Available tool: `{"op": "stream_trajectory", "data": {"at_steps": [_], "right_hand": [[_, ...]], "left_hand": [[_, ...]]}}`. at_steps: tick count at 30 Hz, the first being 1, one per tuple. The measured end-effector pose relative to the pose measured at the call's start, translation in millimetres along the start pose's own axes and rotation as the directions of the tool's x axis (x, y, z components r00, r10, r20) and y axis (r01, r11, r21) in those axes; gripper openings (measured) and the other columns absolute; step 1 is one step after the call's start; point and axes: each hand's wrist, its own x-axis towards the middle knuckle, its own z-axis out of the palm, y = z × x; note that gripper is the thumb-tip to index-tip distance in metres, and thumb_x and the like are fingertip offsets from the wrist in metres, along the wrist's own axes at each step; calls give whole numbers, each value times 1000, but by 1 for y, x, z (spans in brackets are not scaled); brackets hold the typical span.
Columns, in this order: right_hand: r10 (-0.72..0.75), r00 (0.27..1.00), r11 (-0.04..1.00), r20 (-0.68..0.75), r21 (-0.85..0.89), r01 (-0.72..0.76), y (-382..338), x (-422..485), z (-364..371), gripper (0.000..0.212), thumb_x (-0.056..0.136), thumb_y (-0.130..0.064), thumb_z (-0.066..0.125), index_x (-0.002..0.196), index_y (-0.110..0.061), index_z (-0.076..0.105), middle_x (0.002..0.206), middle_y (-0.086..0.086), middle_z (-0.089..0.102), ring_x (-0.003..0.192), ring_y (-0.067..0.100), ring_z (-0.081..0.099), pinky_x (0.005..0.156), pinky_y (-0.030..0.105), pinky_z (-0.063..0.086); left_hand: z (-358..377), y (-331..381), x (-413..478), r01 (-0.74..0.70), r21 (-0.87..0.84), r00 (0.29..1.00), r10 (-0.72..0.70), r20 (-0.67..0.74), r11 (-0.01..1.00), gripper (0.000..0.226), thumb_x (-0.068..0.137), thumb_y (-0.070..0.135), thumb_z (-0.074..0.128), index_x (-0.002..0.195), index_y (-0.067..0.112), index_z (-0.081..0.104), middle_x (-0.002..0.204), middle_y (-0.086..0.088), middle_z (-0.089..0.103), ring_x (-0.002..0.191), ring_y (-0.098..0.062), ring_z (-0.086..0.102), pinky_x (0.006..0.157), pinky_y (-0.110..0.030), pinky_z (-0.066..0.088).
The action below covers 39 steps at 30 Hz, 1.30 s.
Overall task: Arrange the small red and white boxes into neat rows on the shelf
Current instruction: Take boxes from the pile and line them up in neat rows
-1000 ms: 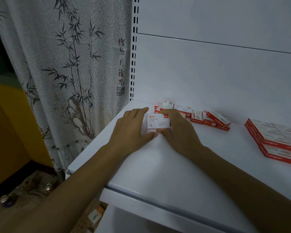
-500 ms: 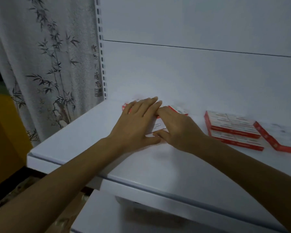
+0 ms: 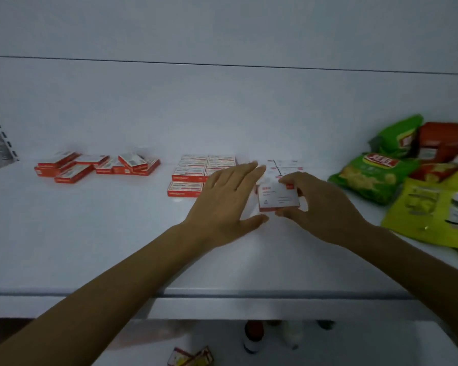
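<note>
1. The right hand (image 3: 325,210) pinches a small red and white cardboard box (image 3: 278,198) between thumb and fingers, right of the white metal shelf's (image 3: 90,233) centre.
2. The left hand (image 3: 228,199), fingers straight, holds nothing just beside it.
3. A neat block of matching boxes (image 3: 193,175) lies behind the left hand; a loose heap of boxes (image 3: 98,166) lies near the back left corner.
4. Green and yellow snack bags (image 3: 376,178) crowd the right edge.

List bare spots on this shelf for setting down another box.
Bare: the wide front strip of the shelf in front of the loose pile of boxes; the gap between that pile and the neat block of boxes. Crowded: centre, left hand and right hand at the held box; right end, under snack bags.
</note>
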Motion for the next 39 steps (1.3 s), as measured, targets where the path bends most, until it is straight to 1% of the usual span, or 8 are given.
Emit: {"op": "stream_trajectory", "data": {"at_steps": [6,11,17,21,24,27,31,39], "right_hand": [[31,1000,999,-2,18,-31,39,-9,-7,58,75,-49,68,123,-24,48,120,-3,57,90,10,51,74,27,48],[1,1000,1000,-3,16,-1,41,12,-6,58,75,-48,68,123,-22,48,121,-1,60,99,18,58,77,29,49],[-27,1000,1000,-3,13,27,47,20,27,54,70,-52,70,112,-20,59,111,1,62,103,21,54,87,31,34],[-46,996,995,-77,86,53,46,20,25,64,70,-60,56,115,-14,60,116,7,62,108,25,54,91,38,37],[-87,996,983,-11,160,88,45,15,21,48,73,-48,60,107,-14,65,109,6,66,101,26,59,87,41,44],[-109,993,980,47,171,100,46,12,21,37,79,-38,61,104,-13,67,107,6,67,98,24,60,85,32,43],[-129,990,978,63,175,117,45,10,23,41,80,-35,51,111,-14,66,114,5,66,106,24,59,93,33,41],[-151,988,979,31,146,145,48,10,29,37,79,-30,54,112,-16,66,116,2,66,109,22,60,98,33,37]], "left_hand": [[18,17,32,-42,59,999,42,5,997,80,81,67,45,143,18,31,147,-2,37,133,-21,34,110,-41,20],[34,2,32,91,-60,996,-89,27,994,84,77,75,40,143,23,29,147,3,36,134,-17,32,110,-37,20],[37,1,30,55,-121,998,-59,-31,991,77,80,64,49,138,15,38,141,-1,45,129,-18,38,107,-38,28],[39,2,31,79,-121,996,-83,-26,990,72,82,60,50,136,13,41,136,-3,49,125,-21,44,105,-38,30],[41,0,30,83,-94,997,-83,2,992,71,82,58,54,137,15,40,136,-2,49,124,-19,44,103,-36,31],[42,-1,31,106,-79,994,-105,28,991,70,83,57,55,137,16,40,137,-1,48,125,-19,43,103,-33,28],[45,-2,31,134,-41,989,-132,65,990,68,84,57,50,135,13,44,136,-3,50,124,-22,45,101,-32,29],[48,-5,32,135,-55,986,-129,104,989,68,84,57,40,134,12,44,134,-5,51,122,-23,47,99,-36,35]]}}
